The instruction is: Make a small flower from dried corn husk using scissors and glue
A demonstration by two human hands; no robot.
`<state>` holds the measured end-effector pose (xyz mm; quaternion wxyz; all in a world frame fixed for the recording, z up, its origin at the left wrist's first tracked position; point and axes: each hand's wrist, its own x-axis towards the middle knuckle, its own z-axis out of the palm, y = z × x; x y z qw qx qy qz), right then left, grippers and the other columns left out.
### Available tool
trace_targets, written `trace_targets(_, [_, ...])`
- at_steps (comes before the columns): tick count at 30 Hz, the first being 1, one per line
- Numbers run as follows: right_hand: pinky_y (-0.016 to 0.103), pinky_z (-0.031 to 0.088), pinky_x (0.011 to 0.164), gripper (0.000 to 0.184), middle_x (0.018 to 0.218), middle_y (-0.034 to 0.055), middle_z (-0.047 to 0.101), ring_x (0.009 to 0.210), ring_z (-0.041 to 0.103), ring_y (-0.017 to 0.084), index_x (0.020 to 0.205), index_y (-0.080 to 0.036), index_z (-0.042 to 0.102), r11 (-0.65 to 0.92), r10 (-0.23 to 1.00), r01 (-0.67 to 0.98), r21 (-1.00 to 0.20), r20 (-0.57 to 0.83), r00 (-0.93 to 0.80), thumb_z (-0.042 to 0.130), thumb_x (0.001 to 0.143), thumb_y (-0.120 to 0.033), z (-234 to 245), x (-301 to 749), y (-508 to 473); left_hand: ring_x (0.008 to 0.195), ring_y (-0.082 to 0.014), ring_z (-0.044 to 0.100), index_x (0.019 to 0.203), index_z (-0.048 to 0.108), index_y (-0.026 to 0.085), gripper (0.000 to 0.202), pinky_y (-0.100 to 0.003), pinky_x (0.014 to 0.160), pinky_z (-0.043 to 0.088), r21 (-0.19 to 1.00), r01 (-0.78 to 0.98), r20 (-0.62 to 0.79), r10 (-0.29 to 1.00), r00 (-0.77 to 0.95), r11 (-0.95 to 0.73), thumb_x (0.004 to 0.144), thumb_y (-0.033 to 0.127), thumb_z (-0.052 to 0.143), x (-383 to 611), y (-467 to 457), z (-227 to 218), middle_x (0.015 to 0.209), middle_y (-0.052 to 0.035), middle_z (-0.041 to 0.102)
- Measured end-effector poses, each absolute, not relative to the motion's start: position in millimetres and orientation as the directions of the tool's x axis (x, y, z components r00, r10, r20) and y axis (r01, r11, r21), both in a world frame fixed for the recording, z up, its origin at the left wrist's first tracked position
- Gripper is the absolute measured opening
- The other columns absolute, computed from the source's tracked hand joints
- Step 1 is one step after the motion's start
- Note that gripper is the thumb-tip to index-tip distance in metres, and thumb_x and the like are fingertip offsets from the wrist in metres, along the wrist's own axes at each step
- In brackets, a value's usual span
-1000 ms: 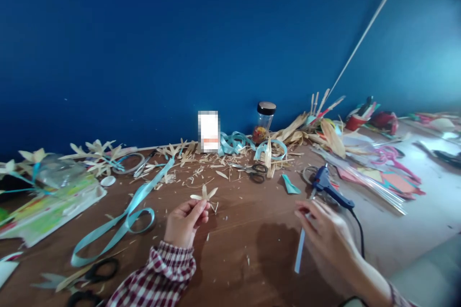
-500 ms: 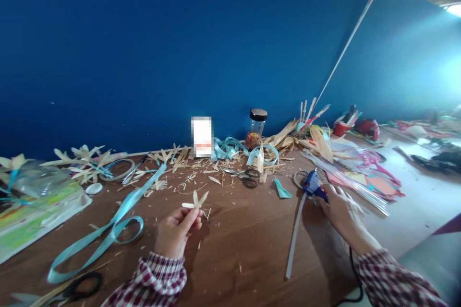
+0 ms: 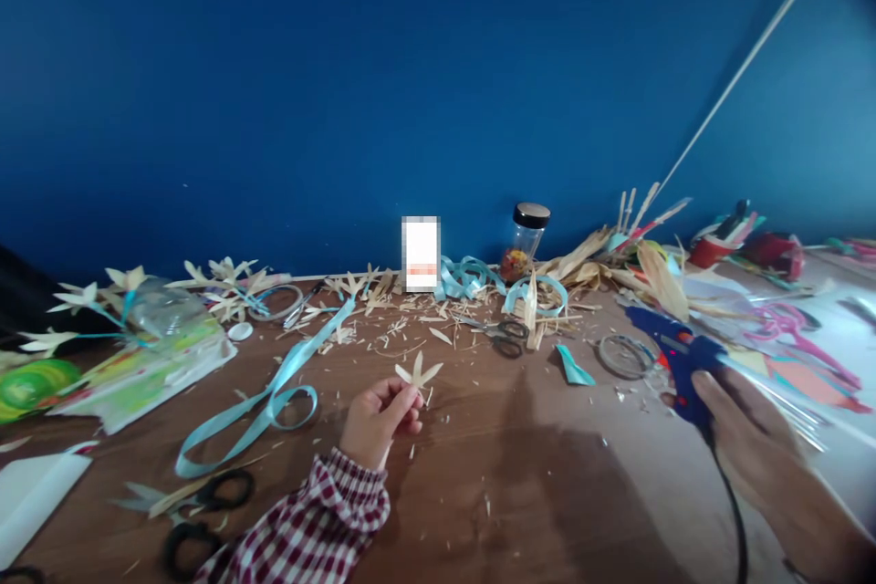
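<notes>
My left hand (image 3: 381, 420) pinches a small cream flower of pointed, husk-like petals (image 3: 419, 372) between thumb and fingers, just above the brown table. On the right, my right hand (image 3: 745, 438) is wrapped around the handle of a blue hot glue gun (image 3: 684, 360), raised off the table with its nozzle to the upper left. A black cord (image 3: 735, 497) hangs from the handle. Behind the nozzle lies a clear ring, perhaps a tape roll (image 3: 626, 356). A loose piece of teal ribbon (image 3: 575, 367) rests between the two hands.
Light-blue ribbon (image 3: 253, 420) curls left of my left hand, with black-handled scissors (image 3: 198, 497) nearer me. Smaller scissors (image 3: 506, 335), husk scraps and a black-lidded jar (image 3: 526, 242) stand or lie toward the blue wall. Pink scissors (image 3: 794, 328) are at right.
My right hand has picked up the glue gun from the table and lifted it. My left hand still pinches the flower. The view has swung left.
</notes>
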<state>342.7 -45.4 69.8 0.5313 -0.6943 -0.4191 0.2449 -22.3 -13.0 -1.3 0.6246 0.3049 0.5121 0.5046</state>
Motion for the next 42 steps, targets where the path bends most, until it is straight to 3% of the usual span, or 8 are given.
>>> trace_targets(5, [0.026,0.041,0.038,0.034,0.071,0.0021,0.063,0.05,0.056,0.017,0.086,-0.025,0.057,-0.072,0.904,-0.158,-0.985,-0.132,0.407,0.066,0.065,-0.05,69.1,300.9,-47.5,0.043,-0.0054,0.05,0.059,0.06,0.013,0.03,-0.017,0.045,0.048,0.897,-0.323,-0.332,0.942,-0.049,0.3,0.057,0.039,0.075,-21.9,-12.2,-5.1,0.053,0.0011,0.06])
trace_targets(8, [0.023,0.038,0.036,0.031,0.075,0.0031,0.064,0.052,0.055,0.016,0.084,-0.023,0.058,-0.129,0.956,-0.194,-0.972,-0.174,0.234,0.066,0.068,-0.048,64.0,277.8,-46.6,0.044,-0.0053,0.05,0.06,0.061,0.013,0.029,-0.017,0.046,0.049,0.893,-0.334,-0.333,0.942,-0.036,0.303,0.056,0.038,0.075,-21.6,-12.5,-3.8,0.055,0.0007,0.061])
trace_targets(13, [0.026,0.046,0.049,0.027,0.076,0.0036,0.061,0.058,0.055,0.016,0.095,-0.024,0.057,-0.24,0.971,-0.214,-0.947,-0.231,-0.067,0.052,0.081,-0.047,57.3,232.8,-48.3,0.042,-0.0051,0.05,0.059,0.059,0.013,0.029,-0.018,0.044,0.049,0.893,-0.327,-0.343,0.938,-0.052,0.309,0.056,0.037,0.075,-20.0,-13.2,1.6,0.053,0.0015,0.06])
trace_targets(16, [0.024,0.044,0.046,0.027,0.069,0.0018,0.057,0.055,0.051,0.013,0.089,-0.023,0.057,-0.278,0.949,-0.174,-0.945,-0.241,-0.205,0.046,0.085,-0.047,52.9,210.1,-51.7,0.04,-0.0051,0.049,0.059,0.059,0.013,0.028,-0.02,0.044,0.049,0.887,-0.328,-0.36,0.931,-0.054,0.324,0.058,0.037,0.073,-19.5,-13.2,3.3,0.053,0.002,0.059])
trace_targets(21, [0.023,0.043,0.048,0.032,0.065,0.0005,0.052,0.053,0.047,0.011,0.071,-0.02,0.053,-0.208,0.923,-0.026,-0.978,-0.187,-0.336,0.042,0.087,-0.046,44.4,193.4,-51.5,0.041,-0.0053,0.048,0.06,0.06,0.012,0.024,-0.022,0.045,0.05,0.894,-0.343,-0.32,0.946,-0.043,0.287,0.062,0.034,0.07,-20.5,-14.6,4.3,0.055,0.0006,0.06])
trace_targets(27, [0.024,0.041,0.049,0.034,0.064,0.0001,0.05,0.054,0.047,0.012,0.076,-0.019,0.05,-0.057,0.92,0.195,-0.979,-0.127,-0.37,0.042,0.085,-0.051,41.8,192.0,-47.0,0.041,-0.0056,0.048,0.059,0.06,0.013,0.023,-0.021,0.044,0.048,0.89,-0.351,-0.322,0.946,-0.029,0.292,0.062,0.033,0.07,-21.4,-14.3,2.5,0.054,0.0004,0.059])
trace_targets(32, [0.024,0.038,0.053,0.035,0.061,-0.0002,0.049,0.056,0.046,0.012,0.072,-0.018,0.049,0.092,0.906,0.363,-0.927,-0.073,-0.417,0.036,0.09,-0.045,37.5,197.8,-46.5,0.042,-0.0056,0.048,0.061,0.06,0.012,0.025,-0.02,0.044,0.049,0.887,-0.365,-0.315,0.949,-0.029,0.283,0.061,0.035,0.071,-21.9,-13.3,-0.5,0.055,-0.0002,0.06])
trace_targets(42, [0.024,0.038,0.055,0.034,0.061,0.0004,0.054,0.058,0.049,0.013,0.071,-0.018,0.051,0.113,0.914,0.487,-0.866,-0.102,-0.393,0.037,0.09,-0.043,31.8,204.7,-42.1,0.041,-0.0055,0.049,0.061,0.06,0.012,0.027,-0.019,0.042,0.048,0.886,-0.349,-0.339,0.94,-0.038,0.305,0.057,0.035,0.073,-21.3,-13.3,2.5,0.054,0.0004,0.06])
